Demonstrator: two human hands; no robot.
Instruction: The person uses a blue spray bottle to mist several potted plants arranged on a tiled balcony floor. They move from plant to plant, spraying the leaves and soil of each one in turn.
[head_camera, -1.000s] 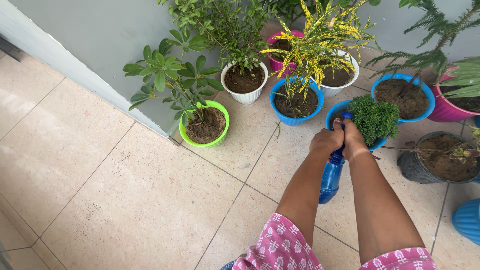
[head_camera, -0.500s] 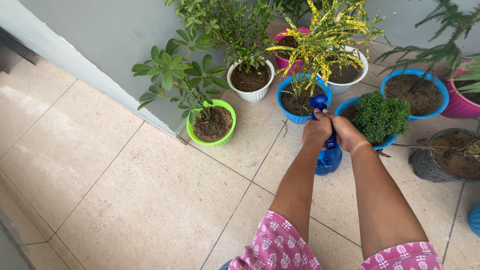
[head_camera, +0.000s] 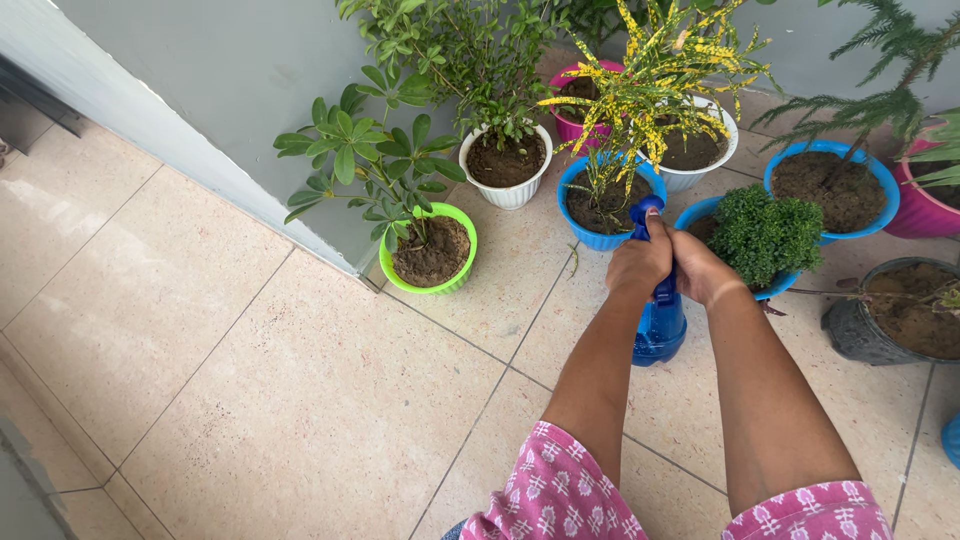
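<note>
Tiled floor (head_camera: 250, 380) by grey wall (head_camera: 240, 90), potted plants ahead, my left hand (head_camera: 640, 265) and right hand (head_camera: 700, 275) both clamped on blue spray bottle (head_camera: 660, 330), nozzle toward blue pot (head_camera: 600, 235).

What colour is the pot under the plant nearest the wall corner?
Bright green pot, clearest in the head view.

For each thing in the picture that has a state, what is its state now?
Spray bottle: held upright, partly filled.
Left hand: closed on bottle's neck.
Right hand: closed on bottle's neck.
Green pot: upright, filled with soil.
White pot: upright, planted.
Grey pot: upright, nearly bare soil.
</note>
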